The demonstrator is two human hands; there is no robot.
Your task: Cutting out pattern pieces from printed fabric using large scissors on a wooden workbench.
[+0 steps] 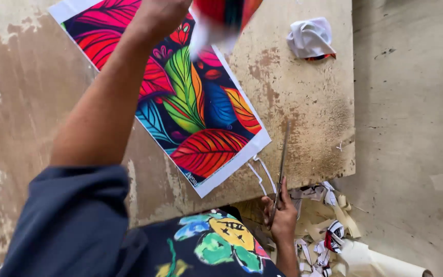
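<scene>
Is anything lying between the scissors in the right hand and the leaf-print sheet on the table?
Nothing visible. The scissors in the right hand point up along the table edge, apart from the leaf-print sheet; only thin white trimmings lie between.

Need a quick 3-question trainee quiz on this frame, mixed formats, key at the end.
1. True or false: the right hand holds scissors at the table's near edge.
2. Multiple choice: the printed sheet on the table shows A) plain stripes, B) colourful leaves, C) a checked grid.
3. Fill in: the left hand is raised, lifting a blurred piece of ____ printed material above the sheet.

Key
1. True; the blades point away over the table edge.
2. B.
3. Colourful; motion blur hides the exact grip. Scraps lie on the floor below, and a crumpled white piece lies on the far part of the table.
</scene>
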